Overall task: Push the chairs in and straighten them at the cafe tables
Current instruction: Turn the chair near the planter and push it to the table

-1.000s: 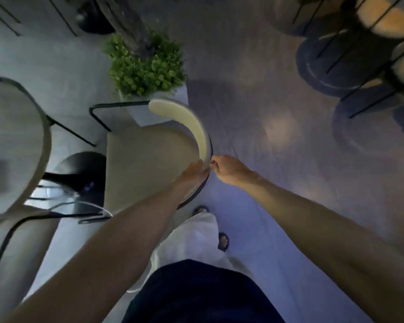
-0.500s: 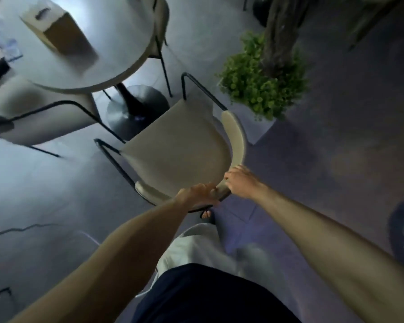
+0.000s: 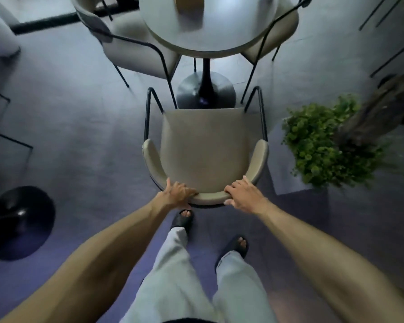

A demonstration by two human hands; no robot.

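Observation:
A beige chair [image 3: 204, 145] with a curved backrest and black metal legs stands square in front of me, its seat facing a round grey cafe table [image 3: 208, 33]. The seat's front edge sits just short of the table's black pedestal base [image 3: 205, 89]. My left hand [image 3: 176, 192] grips the left part of the curved backrest and my right hand [image 3: 244, 193] grips the right part. Two other beige chairs, one on the left [image 3: 135, 52] and one on the right [image 3: 273, 36], are tucked partly under the table.
A green potted plant [image 3: 322, 141] in a grey box stands close to the chair's right side, beside a tree trunk [image 3: 378, 108]. Another black table base [image 3: 19, 220] lies on the floor at the left. My sandalled feet stand right behind the chair.
The chair has swung round from an angled position to face the table squarely. My hands have spread apart along the backrest. The plant now sits to the right.

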